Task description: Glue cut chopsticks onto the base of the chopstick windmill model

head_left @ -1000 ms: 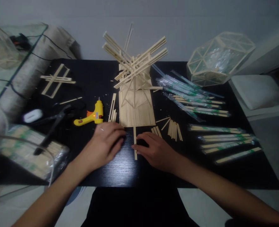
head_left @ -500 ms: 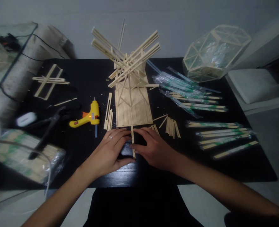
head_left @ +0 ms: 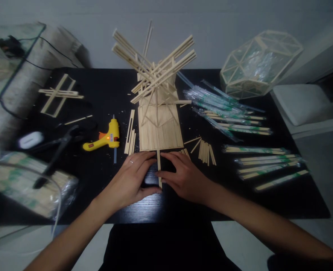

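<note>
Before me a pair of light wooden chopsticks point(head_left: 159, 165) lies side by side, pointing away from me, its far end near the front edge of a slatted wooden platform point(head_left: 160, 137). My left hand point(head_left: 135, 175) spans it from the left, fingers at the far end and thumb at the near end. From the right, my right hand point(head_left: 183, 175) pinches it, index finger near the far end and thumb along the middle. On the platform's back part stands a windmill-like model point(head_left: 156, 79) with crossed stick blades. Short cut sticks point(head_left: 204, 151) lie right of the platform.
A yellow glue gun point(head_left: 110, 136) lies left of the platform, its light on. Wrapped chopsticks point(head_left: 228, 107) cover the right side. A crossed stick frame point(head_left: 60, 95), black pliers-like tool point(head_left: 57, 154) and large chopstick pack point(head_left: 28, 186) sit left. A geometric glass case point(head_left: 259, 64) stands back right.
The camera view has shifted slightly. Both hands keep the same hold on the chopsticks, with hardly any movement.
</note>
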Demonstrator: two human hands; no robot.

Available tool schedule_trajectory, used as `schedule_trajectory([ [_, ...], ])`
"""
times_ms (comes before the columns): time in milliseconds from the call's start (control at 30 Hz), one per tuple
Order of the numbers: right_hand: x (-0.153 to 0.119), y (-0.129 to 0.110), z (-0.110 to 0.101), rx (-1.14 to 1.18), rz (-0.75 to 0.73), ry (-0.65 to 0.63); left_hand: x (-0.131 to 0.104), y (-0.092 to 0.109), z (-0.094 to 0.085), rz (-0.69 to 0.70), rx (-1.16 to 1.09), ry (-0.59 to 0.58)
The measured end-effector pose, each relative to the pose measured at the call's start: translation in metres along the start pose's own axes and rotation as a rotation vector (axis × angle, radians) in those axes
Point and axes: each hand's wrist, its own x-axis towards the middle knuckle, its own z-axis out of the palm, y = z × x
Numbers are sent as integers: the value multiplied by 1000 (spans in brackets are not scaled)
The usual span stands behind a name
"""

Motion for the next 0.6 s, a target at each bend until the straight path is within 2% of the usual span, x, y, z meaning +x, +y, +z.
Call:
schedule_trajectory([
  [333, 2, 4, -1, 73, 7, -35, 3, 0, 0, -26, -58, -22],
  [600, 4, 6, -1, 65, -12, -38, 4, -1, 0, 16, -36, -11],
])
